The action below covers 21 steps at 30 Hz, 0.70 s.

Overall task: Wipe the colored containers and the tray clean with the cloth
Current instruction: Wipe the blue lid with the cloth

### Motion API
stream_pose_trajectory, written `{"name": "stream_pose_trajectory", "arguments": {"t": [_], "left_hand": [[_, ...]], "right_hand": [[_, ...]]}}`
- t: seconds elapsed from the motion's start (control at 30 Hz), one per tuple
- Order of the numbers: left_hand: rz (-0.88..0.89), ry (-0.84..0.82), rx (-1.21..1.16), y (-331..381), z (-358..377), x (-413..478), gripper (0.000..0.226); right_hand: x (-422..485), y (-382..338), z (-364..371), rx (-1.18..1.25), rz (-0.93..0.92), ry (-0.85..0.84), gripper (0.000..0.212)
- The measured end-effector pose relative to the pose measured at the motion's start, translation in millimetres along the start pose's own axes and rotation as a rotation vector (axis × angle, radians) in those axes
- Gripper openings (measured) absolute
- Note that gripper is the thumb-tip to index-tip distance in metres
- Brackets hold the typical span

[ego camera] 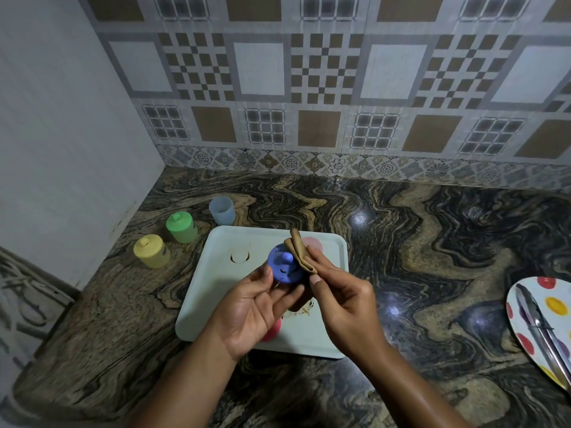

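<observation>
left hand (pixel 256 307) is held over the tray, palm up, fingers curled round a blue lid (pixel 284 264) with a round knob on top. dark specks are on the lid's top face. whether a container body sits under it i cannot tell, as the fingers hide that part.

right hand (pixel 343 304) pinches a folded brown cloth (pixel 298 253) between thumb and fingertips. the cloth stands roughly upright, its lower fold touching the right edge of the blue lid.

both hands are above the middle of a pale rectangular tray (pixel 213 304) on a dark marbled countertop (pixel 432 242). the tray has a brown ring stain (pixel 239 257) in its far left part and a brown smear (pixel 301 310) near the middle, partly hidden by the hands.

a pink container (pixel 312 243) is on the tray's far side, mostly behind the cloth. another pink piece (pixel 273 331) is on the near part of the tray, under the left hand, mostly hidden.

off the tray to the left on the countertop:
- yellow lidded container (pixel 151 251), nearest
- green lidded container (pixel 181 227), just behind it
- pale blue open cup (pixel 222 210), farthest back, near the tray's far left corner

far right, well apart from the tray: a dotted plate (pixel 515 325) with metal tongs (pixel 537 325) lying across it. a patterned tiled wall (pixel 309 88) is behind.
</observation>
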State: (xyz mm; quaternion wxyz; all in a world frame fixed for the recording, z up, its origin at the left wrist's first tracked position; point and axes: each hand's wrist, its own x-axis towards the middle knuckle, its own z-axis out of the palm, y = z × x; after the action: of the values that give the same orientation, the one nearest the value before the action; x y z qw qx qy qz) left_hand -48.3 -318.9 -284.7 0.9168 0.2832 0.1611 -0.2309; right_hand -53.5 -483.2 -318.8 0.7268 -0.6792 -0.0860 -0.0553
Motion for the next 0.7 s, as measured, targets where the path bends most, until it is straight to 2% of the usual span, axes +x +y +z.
{"name": "stream_pose_trajectory", "arguments": {"t": [0.07,0.2,0.33,0.57,0.7], "left_hand": [[-0.039,0.001,0.1,-1,1,-3,0.044],[-0.092,-0.009,0.148,7,2,-8,0.041],[-0.099,0.051,0.225,8,3,-8,0.041],[0.015,0.109,-0.045,-3,5,-2,0.036],[-0.024,0.124,0.021,0,6,-8,0.04]], "right_hand": [[2,1,-1,0.004,-0.007,-0.008,0.036],[6,1,-4,-0.018,-0.026,-0.044,0.04],[6,2,-2,-0.062,-0.026,-0.059,0.037],[-1,4,7,-0.212,-0.209,-0.01,0.034],[0,4,2,-0.217,-0.212,0.02,0.034]]}}
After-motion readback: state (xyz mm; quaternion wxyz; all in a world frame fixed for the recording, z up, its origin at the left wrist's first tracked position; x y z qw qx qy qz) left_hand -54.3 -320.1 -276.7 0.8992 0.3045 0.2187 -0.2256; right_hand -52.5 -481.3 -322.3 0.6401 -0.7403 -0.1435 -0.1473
